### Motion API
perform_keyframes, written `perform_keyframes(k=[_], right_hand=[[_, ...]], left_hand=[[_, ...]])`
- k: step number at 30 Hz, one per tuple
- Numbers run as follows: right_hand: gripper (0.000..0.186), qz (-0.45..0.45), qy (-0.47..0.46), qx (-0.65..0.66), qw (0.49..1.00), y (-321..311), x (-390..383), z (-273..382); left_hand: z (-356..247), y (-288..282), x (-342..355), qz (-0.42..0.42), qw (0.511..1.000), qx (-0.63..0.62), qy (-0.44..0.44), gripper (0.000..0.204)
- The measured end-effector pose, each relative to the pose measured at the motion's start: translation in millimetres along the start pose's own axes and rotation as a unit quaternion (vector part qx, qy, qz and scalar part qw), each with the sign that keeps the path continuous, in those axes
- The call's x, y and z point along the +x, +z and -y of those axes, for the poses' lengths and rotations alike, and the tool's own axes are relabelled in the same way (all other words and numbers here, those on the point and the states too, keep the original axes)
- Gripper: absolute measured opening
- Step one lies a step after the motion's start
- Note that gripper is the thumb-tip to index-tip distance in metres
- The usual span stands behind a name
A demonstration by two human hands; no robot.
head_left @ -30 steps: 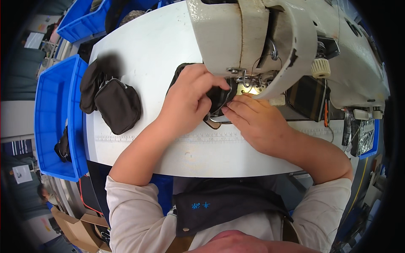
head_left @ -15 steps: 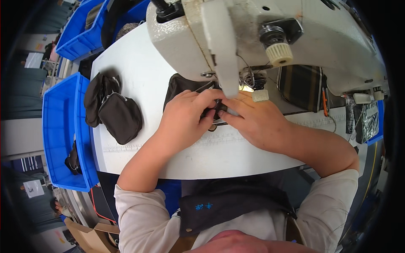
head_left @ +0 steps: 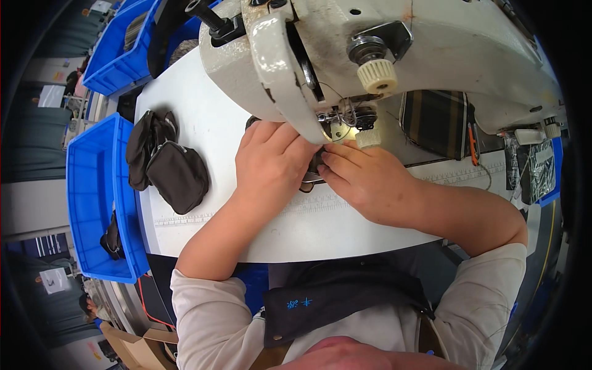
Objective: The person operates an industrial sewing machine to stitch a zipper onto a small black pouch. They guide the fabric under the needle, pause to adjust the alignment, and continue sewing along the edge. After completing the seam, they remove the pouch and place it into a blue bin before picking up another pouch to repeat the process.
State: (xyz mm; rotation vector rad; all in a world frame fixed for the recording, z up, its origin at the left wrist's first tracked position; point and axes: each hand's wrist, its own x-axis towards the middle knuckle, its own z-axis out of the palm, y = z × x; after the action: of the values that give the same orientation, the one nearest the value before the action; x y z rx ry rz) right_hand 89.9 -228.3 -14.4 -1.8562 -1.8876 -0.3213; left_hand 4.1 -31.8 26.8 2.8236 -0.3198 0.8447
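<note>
Both hands are at a dark brown fabric pouch [head_left: 316,164] by the sewing machine's [head_left: 271,71] needle area. My left hand [head_left: 274,161] lies over most of it, fingers bent and pressed together on the fabric. From the right, my right hand [head_left: 365,182] pinches the near edge, its fingertips close to the left hand's. Only a strip of fabric and a small loop below it show between the hands. The zipper is hidden under the left hand. Fingertips of both hands are just in front of the lit presser foot area [head_left: 338,131].
Two finished-looking dark pouches [head_left: 177,177] lie on the white table [head_left: 290,237] at left. Blue bins [head_left: 98,203] stand beyond its left edge. Right of the needle are a striped dark fabric piece [head_left: 435,123] and an orange-handled tool [head_left: 473,145]. Ruler markings run along the table.
My left hand has shifted forward over the pouch, covering the zipper that showed before. The right hand keeps its place at the edge. The view has moved slightly, and the machine's head appears further left.
</note>
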Motion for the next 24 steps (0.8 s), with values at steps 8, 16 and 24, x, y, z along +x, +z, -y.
perform_keyframes(k=[8,16,24], right_hand=[[0.024,0.052,-0.018,-0.098,0.994,-15,0,9],[0.019,0.055,0.015,-0.093,0.994,-13,-5,11],[0.023,0.052,0.007,-0.083,0.995,-12,-3,7]], left_hand=[[0,9,-17,0.090,0.990,-0.109,-0.014,0.022],[3,12,-20,0.099,0.987,-0.125,-0.005,0.022],[4,16,-22,0.087,0.985,-0.152,-0.007,0.023]])
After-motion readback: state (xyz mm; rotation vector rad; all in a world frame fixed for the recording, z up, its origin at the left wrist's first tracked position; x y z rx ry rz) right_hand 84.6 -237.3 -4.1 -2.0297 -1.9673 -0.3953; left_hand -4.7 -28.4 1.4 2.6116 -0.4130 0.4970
